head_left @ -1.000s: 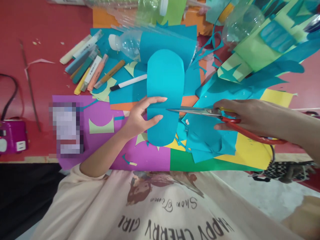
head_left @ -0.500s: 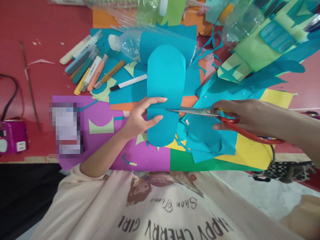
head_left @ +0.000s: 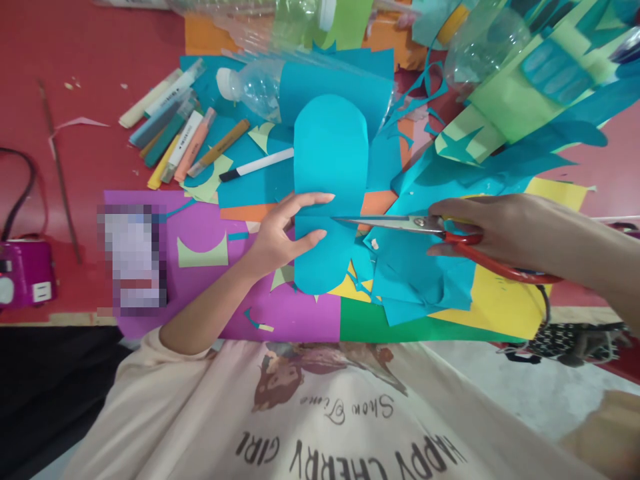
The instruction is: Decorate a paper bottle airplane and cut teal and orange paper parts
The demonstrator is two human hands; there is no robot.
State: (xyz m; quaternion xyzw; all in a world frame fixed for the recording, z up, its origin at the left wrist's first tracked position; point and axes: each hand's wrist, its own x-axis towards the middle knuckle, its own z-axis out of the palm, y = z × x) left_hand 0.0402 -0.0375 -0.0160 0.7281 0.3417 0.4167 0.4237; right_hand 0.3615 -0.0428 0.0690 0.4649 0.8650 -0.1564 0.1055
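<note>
A long blue paper piece with rounded ends (head_left: 331, 153) is in front of me, with a crease across its middle. My left hand (head_left: 283, 237) grips its left edge, thumb and forefinger on top and the other fingers out of sight beneath. My right hand (head_left: 480, 223) holds red-handled scissors (head_left: 395, 223). The blades point left and look nearly closed, their tips over the paper at the crease. Behind the paper lies a clear plastic bottle (head_left: 255, 88) wrapped in blue paper.
Several markers (head_left: 175, 140) and a black-and-white pen (head_left: 257, 165) lie to the left. A blurred-out phone-like object (head_left: 134, 257) rests on purple paper (head_left: 200, 300). Blue paper sheets and scraps (head_left: 425, 267) lie at right. A green-and-blue paper craft (head_left: 520, 107) stands at upper right.
The upper end of the blue paper piece has dipped slightly and its right edge has shifted a little left. My right hand has moved slightly; my left hand stays put.
</note>
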